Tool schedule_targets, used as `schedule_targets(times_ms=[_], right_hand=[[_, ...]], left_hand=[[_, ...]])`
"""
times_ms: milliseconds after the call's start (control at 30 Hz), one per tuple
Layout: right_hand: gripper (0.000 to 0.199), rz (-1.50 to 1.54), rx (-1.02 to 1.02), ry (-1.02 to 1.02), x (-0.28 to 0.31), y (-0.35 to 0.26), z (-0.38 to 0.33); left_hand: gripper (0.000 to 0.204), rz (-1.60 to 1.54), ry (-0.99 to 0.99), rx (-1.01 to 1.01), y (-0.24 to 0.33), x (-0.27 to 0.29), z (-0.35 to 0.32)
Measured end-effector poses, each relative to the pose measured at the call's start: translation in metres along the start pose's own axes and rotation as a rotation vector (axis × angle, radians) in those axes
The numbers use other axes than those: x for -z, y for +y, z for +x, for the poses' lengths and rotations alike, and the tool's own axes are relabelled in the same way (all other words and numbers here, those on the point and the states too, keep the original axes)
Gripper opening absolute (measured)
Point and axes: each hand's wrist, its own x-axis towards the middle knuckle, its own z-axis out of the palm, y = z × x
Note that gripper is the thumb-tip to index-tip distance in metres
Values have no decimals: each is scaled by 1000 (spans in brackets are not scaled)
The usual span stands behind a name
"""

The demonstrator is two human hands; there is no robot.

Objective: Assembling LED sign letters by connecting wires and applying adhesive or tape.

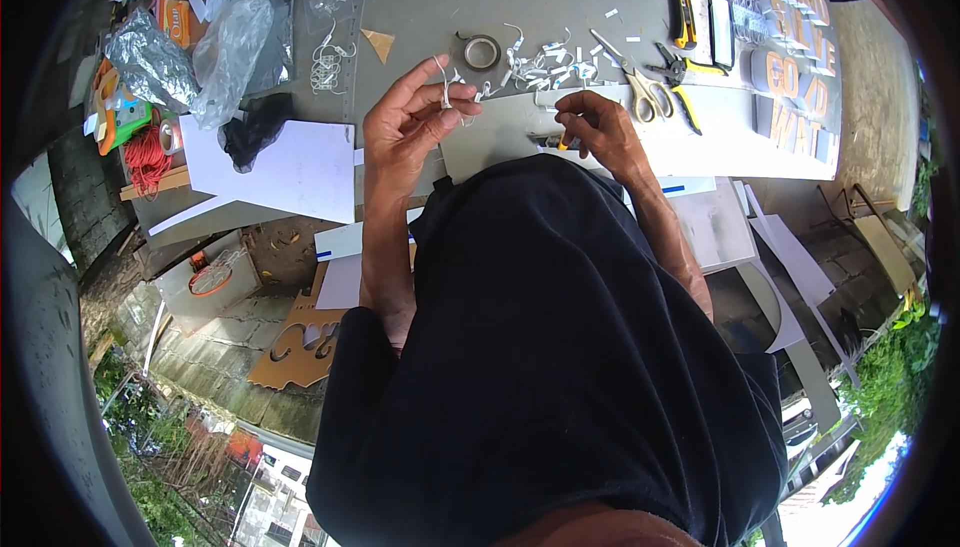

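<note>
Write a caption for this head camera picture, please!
Left hand pinching a thin white strip, right hand resting beside yellow-handled scissors.

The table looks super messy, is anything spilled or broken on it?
Nothing looks spilled or broken. Small white curled scraps lie scattered beside the tape roll and scissors, like offcuts from cutting. The left hand pinches one white strip; the right hand rests on the grey board. It is cluttered, not damaged.
</note>
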Motion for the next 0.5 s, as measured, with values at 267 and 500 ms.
schedule_targets(times_ms=[267, 500], right_hand=[[39, 766, -270, -397, -30, -1, 42], [41, 1292, -98, -395, -22, -1, 89]], left_hand=[[58, -169, 132, -76, 10, 15, -6], [66, -188, 115, -95, 27, 26, -19]])
